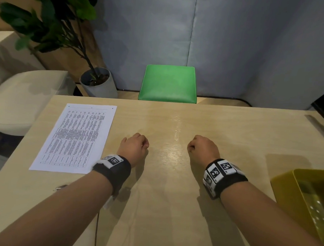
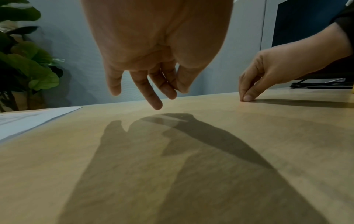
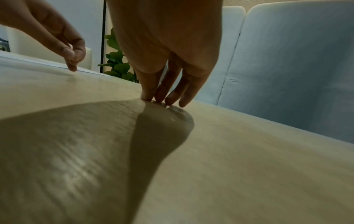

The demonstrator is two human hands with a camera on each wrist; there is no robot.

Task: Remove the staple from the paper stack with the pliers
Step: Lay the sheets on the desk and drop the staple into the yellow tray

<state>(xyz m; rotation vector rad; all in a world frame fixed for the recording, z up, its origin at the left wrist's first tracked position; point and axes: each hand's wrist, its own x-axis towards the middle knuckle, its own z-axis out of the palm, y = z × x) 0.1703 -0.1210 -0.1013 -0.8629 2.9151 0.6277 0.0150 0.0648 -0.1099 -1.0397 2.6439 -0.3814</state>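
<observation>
Paper stack (image 1: 74, 137) lies long-axis away, just left of the nearer left hand (image 1: 133, 147); both hands' fingers loosely curled, holding nothing.

The paper stack (image 1: 74, 137), white sheets printed with a dense table, lies flat on the table's left side, angled slightly. Its staple and the pliers cannot be made out.
</observation>
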